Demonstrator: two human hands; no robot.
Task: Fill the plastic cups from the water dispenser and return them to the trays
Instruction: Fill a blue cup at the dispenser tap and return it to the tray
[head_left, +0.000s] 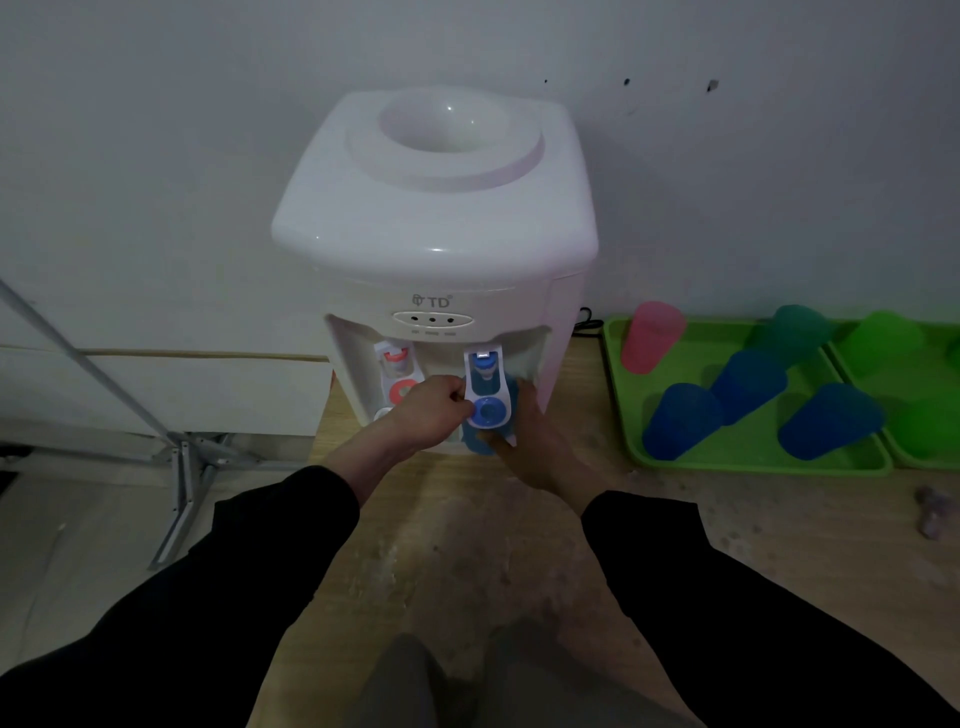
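Observation:
A white water dispenser (434, 249) stands on the wooden table against the wall, with a red tap (399, 382) and a blue tap (488, 395). My left hand (428, 413) is curled at the blue tap's lever, thumb on its round blue pad. My right hand (535, 441) holds a blue plastic cup (475, 441) under that tap; the cup is mostly hidden by the tap and my fingers. To the right lies a green tray (623, 415) with a pink cup (649, 335), three blue cups (680, 421) and a teal cup (797, 330).
A second green tray (898, 452) with green cups (883, 338) lies at the far right edge. A metal stand (182, 452) leans left of the table. A small greyish object (935, 512) lies on the table at the right.

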